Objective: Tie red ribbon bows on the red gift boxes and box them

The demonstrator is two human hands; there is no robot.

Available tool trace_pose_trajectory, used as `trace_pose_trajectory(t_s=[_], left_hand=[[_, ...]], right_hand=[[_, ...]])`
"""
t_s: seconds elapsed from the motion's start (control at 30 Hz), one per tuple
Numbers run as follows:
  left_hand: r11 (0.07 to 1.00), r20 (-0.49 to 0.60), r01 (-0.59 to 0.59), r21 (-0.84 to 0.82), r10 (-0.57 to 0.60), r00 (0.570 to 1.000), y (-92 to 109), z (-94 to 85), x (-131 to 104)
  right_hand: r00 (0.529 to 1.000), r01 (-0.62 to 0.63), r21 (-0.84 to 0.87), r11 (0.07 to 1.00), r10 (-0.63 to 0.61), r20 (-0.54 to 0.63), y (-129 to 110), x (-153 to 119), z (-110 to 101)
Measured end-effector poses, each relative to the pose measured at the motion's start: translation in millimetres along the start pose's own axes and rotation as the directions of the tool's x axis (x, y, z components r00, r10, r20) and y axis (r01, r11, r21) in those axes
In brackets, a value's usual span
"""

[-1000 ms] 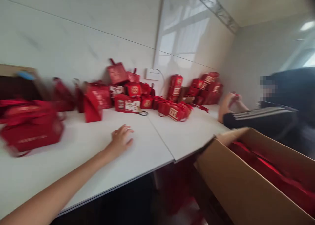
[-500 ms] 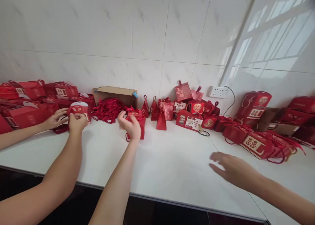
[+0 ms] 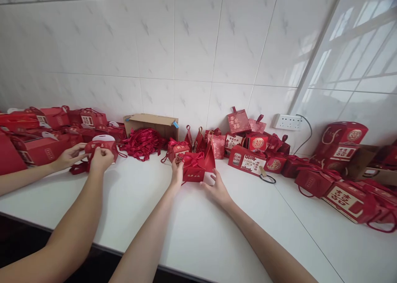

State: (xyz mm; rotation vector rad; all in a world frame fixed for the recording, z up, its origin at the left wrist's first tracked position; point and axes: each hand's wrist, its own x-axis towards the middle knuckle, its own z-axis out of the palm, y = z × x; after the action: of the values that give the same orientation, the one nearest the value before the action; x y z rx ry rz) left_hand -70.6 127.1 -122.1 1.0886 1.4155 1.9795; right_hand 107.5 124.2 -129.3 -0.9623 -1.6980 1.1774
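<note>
Hands (image 3: 177, 174) either side of a red box (image 3: 194, 176), bow (image 3: 193, 160) up.
Your left hand (image 3: 177, 174) is up against the box's left side, though I can't tell if it's actually pinching; your right hand (image 3: 219, 188) is spread, thumb out, just by the lower right corner, can't tell if it's touching. Box sits upright on the table (image 3: 198, 233) in front of you, lettered face your way, long axis seemingly left-right, but depth's hard to read. Looks like folded card, so I'd guess light, stiffish, a bit slick, easy to dent: grip low on both side walls, leave the bow alone. Pointed box (image 3: 210, 154) just behind right, ribbon pile (image 3: 143, 143) further back left.
</note>
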Motion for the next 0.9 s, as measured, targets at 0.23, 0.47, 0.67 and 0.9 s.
trace_pose_trajectory(t_s=[0.23, 0.47, 0.67, 0.9], left_hand=[[0.994, 0.258, 0.044, -0.101, -0.017, 0.966, 21.2, 35.5, -40.9], [0.981, 0.513, -0.185, 0.064, 0.127, 0.849, 39.2, 53.2, -72.5], [0.999, 0.539, -0.029, -0.021, 0.036, 0.841, 29.2, 58.4, -69.2], [0.999, 0.505, -0.036, -0.002, 0.032, 0.863, 35.4, 64.7, -73.7]], right_hand=[[0.977, 0.211, 0.160, 0.964, -0.211, -0.016, -6.9, -17.3, -10.9], [0.967, 0.235, -0.087, 0.968, -0.242, -0.080, -7.3, -43.9, -81.2], [0.936, 0.348, -0.217, 0.912, -0.352, 0.022, -12.7, -43.4, -118.2], [0.946, 0.287, -0.049, 0.957, -0.275, 0.173, -23.0, -46.4, -115.5]])
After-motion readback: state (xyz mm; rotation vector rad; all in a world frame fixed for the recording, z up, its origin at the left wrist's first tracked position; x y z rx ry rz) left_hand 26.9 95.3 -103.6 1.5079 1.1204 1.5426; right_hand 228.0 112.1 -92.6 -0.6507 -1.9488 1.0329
